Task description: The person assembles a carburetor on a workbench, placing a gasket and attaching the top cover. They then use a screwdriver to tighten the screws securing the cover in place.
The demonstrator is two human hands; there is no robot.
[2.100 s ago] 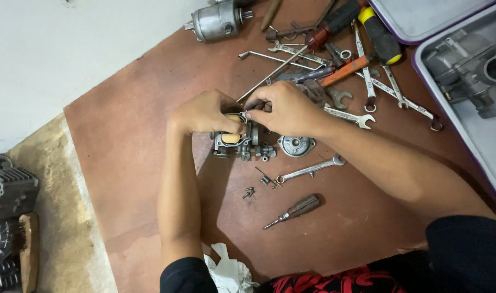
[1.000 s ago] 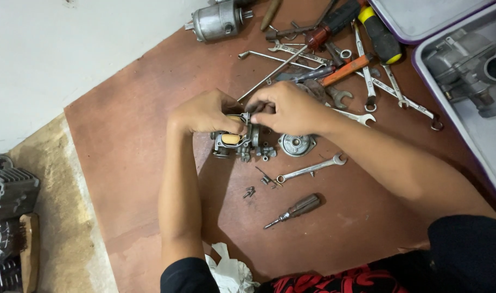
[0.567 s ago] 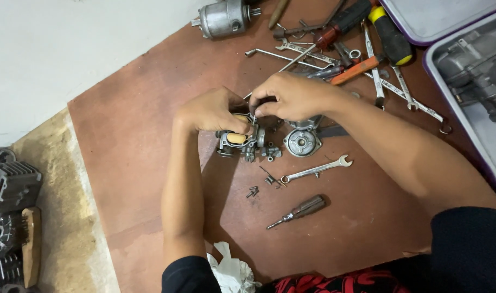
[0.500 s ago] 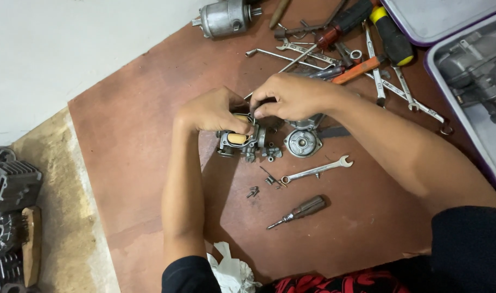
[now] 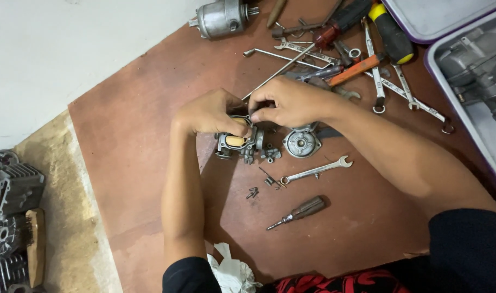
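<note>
On the reddish-brown wooden board (image 5: 128, 141), a silver cylindrical motor (image 5: 222, 18) lies at twelve o'clock, a heap of steel wrenches and screwdrivers (image 5: 356, 54) at one, and a dark-handled small screwdriver (image 5: 299, 211) near six. Grey finned engine cylinders (image 5: 9, 190) sit at nine.

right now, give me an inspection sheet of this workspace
surface: reddish-brown board on a pale floor
job's things: small metal carburetor body with a yellow part inside, resting on the board; round metal cover beside it
clutter: combination wrench, short screwdriver, loose screws, pile of wrenches and screwdrivers, white rag
grippers: left hand grips the carburetor body; right hand pinches at its top
cables: nothing seen
surroundings: cylindrical motor, finned engine parts, grey trays
</note>
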